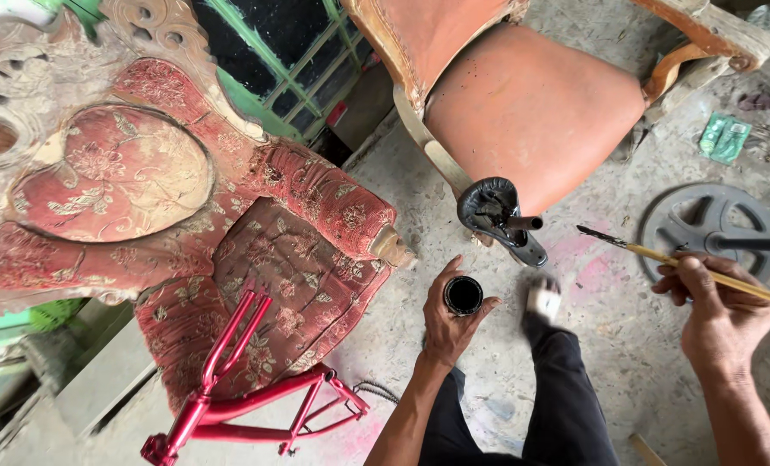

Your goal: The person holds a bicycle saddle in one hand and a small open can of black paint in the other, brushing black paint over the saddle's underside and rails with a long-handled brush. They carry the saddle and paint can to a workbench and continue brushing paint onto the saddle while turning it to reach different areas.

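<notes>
Nearest us, left of our knees, we log a red bicycle frame against the floral armchair, our left hand curling fingers round a black paint can, right hand pinching a paintbrush.

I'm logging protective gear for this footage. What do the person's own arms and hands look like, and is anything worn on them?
Both arms are bare to the frame edge: no sleeves, gloves, watch or rings visible on the left hand or right hand.
</notes>
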Available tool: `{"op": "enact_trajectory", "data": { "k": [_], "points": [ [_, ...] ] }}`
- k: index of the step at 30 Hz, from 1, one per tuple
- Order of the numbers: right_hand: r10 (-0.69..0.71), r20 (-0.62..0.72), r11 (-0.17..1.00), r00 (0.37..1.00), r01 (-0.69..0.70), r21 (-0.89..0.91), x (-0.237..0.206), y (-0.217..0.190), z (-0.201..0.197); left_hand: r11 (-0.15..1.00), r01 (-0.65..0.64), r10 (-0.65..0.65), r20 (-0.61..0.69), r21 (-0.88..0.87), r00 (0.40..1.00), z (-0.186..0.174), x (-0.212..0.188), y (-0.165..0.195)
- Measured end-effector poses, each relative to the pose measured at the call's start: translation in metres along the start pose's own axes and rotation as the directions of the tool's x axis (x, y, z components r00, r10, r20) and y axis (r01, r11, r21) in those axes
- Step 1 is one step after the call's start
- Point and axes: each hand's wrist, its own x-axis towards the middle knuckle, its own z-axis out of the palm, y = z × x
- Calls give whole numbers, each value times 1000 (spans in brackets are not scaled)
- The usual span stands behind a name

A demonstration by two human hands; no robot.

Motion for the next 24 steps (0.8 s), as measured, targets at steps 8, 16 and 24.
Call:
{"op": "enact_trajectory", "data": {
  "k": [8, 16, 24],
  "points": [
    [147, 247, 963, 958, -81, -257, 107, 7, 26, 995, 62, -47, -176, 78, 983, 48, 35, 21],
    [-22, 597, 975, 802, 150, -165, 172, -53, 56, 991, 103, -72, -316, 85, 946, 60, 63, 58],
    [-140, 728, 964, 671, 262, -56, 173, -122, 103, 987, 55, 14, -428, 149, 904, 41, 80, 84]
  ]
}}
